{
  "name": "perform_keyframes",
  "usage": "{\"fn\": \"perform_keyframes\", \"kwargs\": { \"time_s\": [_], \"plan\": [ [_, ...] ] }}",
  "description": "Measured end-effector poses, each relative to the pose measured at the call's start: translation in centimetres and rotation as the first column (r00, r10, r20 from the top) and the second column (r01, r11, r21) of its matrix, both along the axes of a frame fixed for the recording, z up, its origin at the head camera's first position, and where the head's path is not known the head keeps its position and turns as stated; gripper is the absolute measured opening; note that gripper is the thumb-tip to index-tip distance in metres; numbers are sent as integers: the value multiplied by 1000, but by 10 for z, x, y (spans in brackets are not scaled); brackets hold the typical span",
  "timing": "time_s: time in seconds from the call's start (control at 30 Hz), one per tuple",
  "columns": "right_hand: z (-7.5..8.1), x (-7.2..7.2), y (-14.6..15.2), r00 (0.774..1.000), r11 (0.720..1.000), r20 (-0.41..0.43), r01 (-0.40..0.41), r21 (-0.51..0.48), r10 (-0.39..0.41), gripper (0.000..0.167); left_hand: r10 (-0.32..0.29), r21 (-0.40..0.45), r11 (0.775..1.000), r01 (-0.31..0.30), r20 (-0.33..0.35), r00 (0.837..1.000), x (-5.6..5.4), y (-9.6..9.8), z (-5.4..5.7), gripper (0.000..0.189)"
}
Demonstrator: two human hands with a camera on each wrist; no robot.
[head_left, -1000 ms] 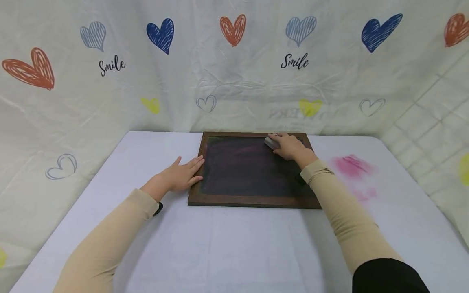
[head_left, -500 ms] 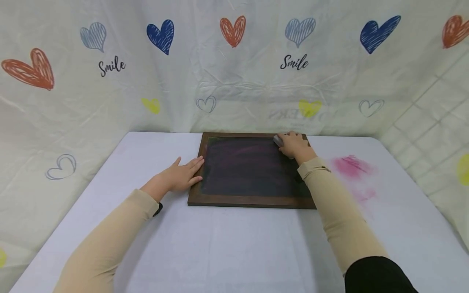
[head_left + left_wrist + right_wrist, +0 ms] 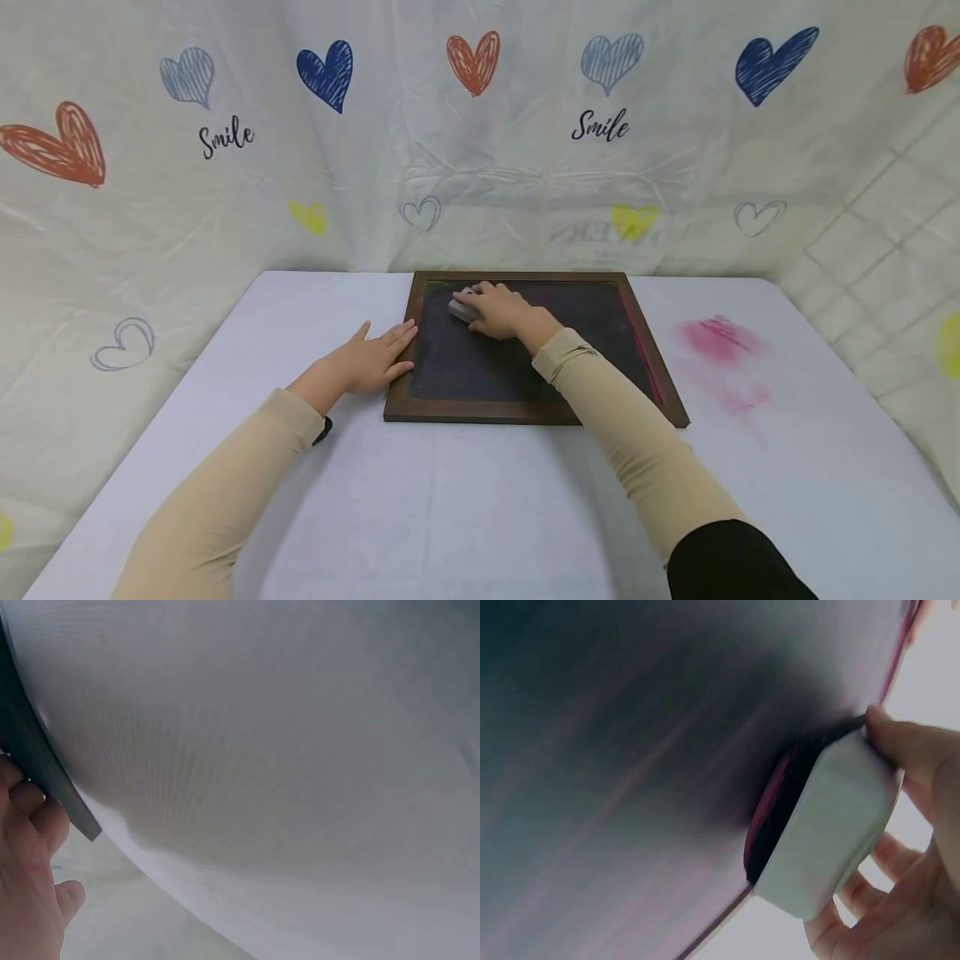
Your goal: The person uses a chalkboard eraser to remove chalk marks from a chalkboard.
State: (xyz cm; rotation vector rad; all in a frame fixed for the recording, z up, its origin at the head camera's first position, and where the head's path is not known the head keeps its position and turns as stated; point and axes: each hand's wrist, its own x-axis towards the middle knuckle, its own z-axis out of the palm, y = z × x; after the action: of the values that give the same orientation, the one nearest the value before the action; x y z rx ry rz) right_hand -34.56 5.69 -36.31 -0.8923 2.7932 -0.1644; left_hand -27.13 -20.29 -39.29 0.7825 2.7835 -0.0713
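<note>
A chalkboard point(image 3: 450, 367) in a dark brown wooden frame lies on the white table. My right hand point(image 3: 501, 312) grips a board eraser point(image 3: 463, 310) over the upper left part of the board. In the right wrist view the eraser point(image 3: 829, 817) shows a pale grip and a dark felt underside with pink dust, thumb on one side and fingers on the other. My left hand point(image 3: 365, 360) rests with spread fingers on the board's left frame edge. The left wrist view shows its fingertips at the frame point(image 3: 45, 765). Faint pinkish smears streak the board, with a pink line along its right inner edge.
Pink chalk dust point(image 3: 722, 340) stains the white tablecloth point(image 3: 480, 508) right of the board. Behind the table hangs a pale curtain point(image 3: 525, 167) printed with hearts and the word Smile.
My right hand first shifted slightly right to the upper right corner, then swept left across the board with the eraser. The left hand stays on the frame.
</note>
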Motion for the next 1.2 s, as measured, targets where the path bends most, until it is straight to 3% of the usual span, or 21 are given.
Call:
{"fn": "perform_keyframes", "kwargs": {
  "time_s": [0.17, 0.37, 0.47, 0.6, 0.7, 0.83, 1.0, 1.2],
  "plan": [
    [1, 8, -13, 986, 987, 50, -160, -22, 161, 66, 9, 5, 1000, -9, 0, 1000, 1, 0, 1, 71],
    [2, 6, -3, 983, 983, 34, -177, -37, 178, 66, 9, 11, 1000, -9, 5, 1000, 0, 0, 1, 71],
    [0, -3, 11, 994, 993, -7, -114, -32, 113, 67, 5, 16, 1000, -5, 9, 1000, 0, 0, 2, 71],
    [-2, -18, 40, 998, 997, -11, 59, -44, -59, 68, 0, 19, 1000, 0, 12, 1000, 0, 0, 2, 70],
    [-3, -26, 66, 984, 983, 1, 180, -41, -180, 68, -1, 13, 1000, 1, 7, 1000, -1, -1, 1, 70],
    [-1, -29, 103, 960, 959, 6, 281, -43, -281, 66, -4, 1, 1000, 4, 0, 1000, -3, -1, -1, 70],
    [0, -28, 139, 947, 946, 25, 322, -38, -321, 66, -4, -13, 1000, 4, 1, 1000, -3, -1, -3, 71],
    [1, -24, 152, 952, 952, 24, 305, -35, -304, 67, -5, -6, 1000, 5, -4, 1000, -2, -2, -3, 71]
  ]
}}
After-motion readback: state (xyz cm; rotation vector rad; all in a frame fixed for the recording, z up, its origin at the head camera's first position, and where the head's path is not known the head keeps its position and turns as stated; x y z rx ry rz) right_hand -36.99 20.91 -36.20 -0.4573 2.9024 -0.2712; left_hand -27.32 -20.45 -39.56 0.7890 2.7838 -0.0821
